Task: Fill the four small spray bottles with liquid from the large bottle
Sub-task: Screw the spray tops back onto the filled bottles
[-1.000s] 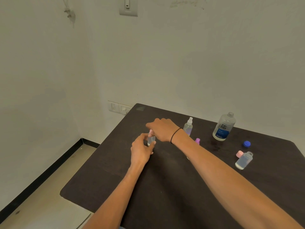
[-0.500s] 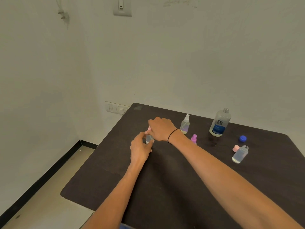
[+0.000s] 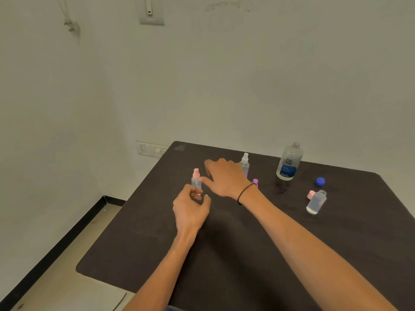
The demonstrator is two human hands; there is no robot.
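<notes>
A small spray bottle with a pink top (image 3: 196,179) stands upright on the dark table (image 3: 247,254). My left hand (image 3: 190,209) holds its base with the fingertips. My right hand (image 3: 224,176) is beside the bottle on the right, fingers apart, one fingertip touching its side. Behind that hand stands a white-topped spray bottle (image 3: 245,162), and a purple-topped one (image 3: 255,182) peeks out behind my wrist. The large bottle (image 3: 289,162) stands uncapped at the back right. A small bottle with no top (image 3: 316,202) holds some liquid.
A blue cap (image 3: 320,181) and a pink spray top (image 3: 311,194) lie near the topless bottle. The table's back edge meets the wall; its left edge drops to the floor (image 3: 56,277). Wall sockets (image 3: 150,149) sit by the far left corner.
My right hand has come off the pink top and shifted right, so the top now shows. My left hand has slid down to the bottle's base.
</notes>
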